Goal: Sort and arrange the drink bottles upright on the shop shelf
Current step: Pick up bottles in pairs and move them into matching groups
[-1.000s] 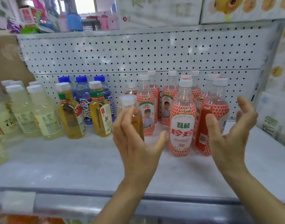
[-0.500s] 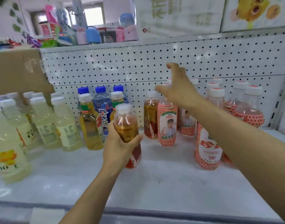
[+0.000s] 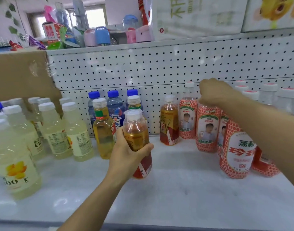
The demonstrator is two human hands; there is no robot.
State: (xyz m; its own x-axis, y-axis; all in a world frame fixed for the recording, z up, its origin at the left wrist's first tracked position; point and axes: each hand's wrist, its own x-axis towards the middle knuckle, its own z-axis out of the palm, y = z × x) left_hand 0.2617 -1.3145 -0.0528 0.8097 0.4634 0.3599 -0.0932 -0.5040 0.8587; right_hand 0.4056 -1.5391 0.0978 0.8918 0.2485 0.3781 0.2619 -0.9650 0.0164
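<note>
Pale lemon drinks (image 3: 56, 130): a group with white caps stands upright at the left end of the shelf (image 3: 176, 197); one larger bottle with a yellow flower label (image 3: 14, 165) is nearest to the camera.
Cardboard box (image 3: 21, 74): behind and above the pale drinks, against the pegboard back wall (image 3: 159, 67).
Blue-capped bottles (image 3: 115, 105): three in a row at the back wall, upright.
Yellow tea bottles (image 3: 103, 130): two with white caps, just in front of the blue-capped ones.
Left hand (image 3: 126, 157): the fingers and thumb are curled round the middle of the amber tea bottle (image 3: 136, 129) and grip it firmly.
Amber tea bottle: upright in the left hand, near the middle of the shelf, just beside the yellow tea bottles. I cannot tell if its base touches the shelf.
Second amber tea bottle (image 3: 169, 120): upright at the back wall, apart from the held one, touching the lychee row on its right.
Right hand (image 3: 216, 92): the fingers are curled down over the top of a lychee bottle (image 3: 208, 129) and hold it; the cap is hidden under the hand.
Lychee bottle: red and white pattern with a picture of a child on the label, standing on the shelf in the right group.
Front lychee bottle (image 3: 239, 152): larger in view, below the right forearm, slightly tilted.
Other lychee bottles (image 3: 267, 95): white caps further right, partly blurred.
</note>
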